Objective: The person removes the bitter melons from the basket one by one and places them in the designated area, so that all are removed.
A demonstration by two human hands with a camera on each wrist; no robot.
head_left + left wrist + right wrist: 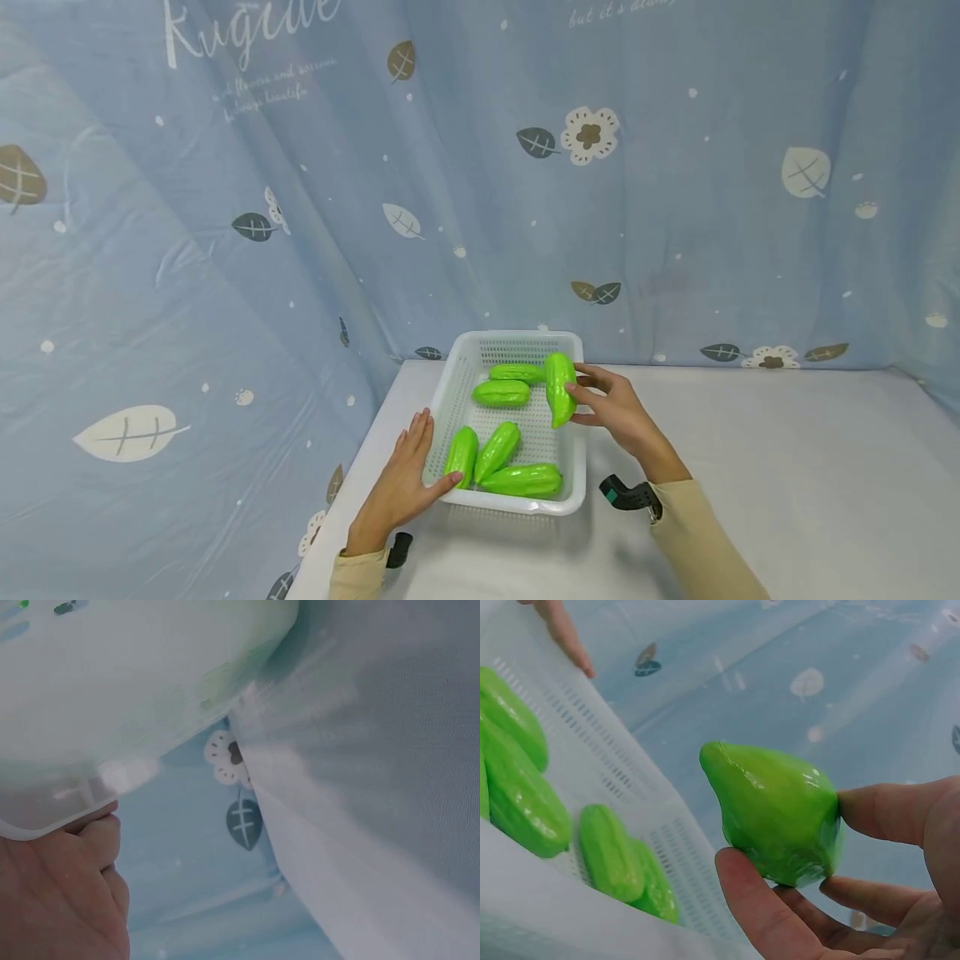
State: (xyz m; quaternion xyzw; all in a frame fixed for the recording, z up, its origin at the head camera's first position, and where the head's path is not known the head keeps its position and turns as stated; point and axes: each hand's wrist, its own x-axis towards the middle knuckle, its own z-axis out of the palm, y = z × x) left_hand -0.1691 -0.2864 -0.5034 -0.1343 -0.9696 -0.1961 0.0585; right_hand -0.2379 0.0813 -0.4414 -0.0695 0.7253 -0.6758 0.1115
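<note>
Holds a bright green ridged vegetable (559, 389) in the right-hand grip (617, 414), narrowed round it with thumb and fingers on opposing sides. Hangs above the right side of a white perforated basket (538, 421), near the right rim, narrower end toward the near side in the head view. Tapers to a blunt tip in the right wrist view, well clear of the basket floor.

Rests the left-hand grip (405, 477) wide at the basket's near left, fingers extended along the outside of the left wall, thumb reaching over the near left corner of the rim. Leaves any contact between thumb tip and nearest vegetable impossible to tell.

Shows five more inside: a far vegetable (513, 373) and a second vegetable (501, 393) crosswise toward the far end, a left vegetable (462, 454) along the left wall, a slanted vegetable (498, 450) beside it, and a near vegetable (522, 481) crosswise along the near wall.

Stands, basket and all, on a white tabletop (750, 467), before a blue curtain (675, 225) printed with leaves and flowers. Wears beige sleeves (697, 533) and a black device (630, 493) at the right wrist.
</note>
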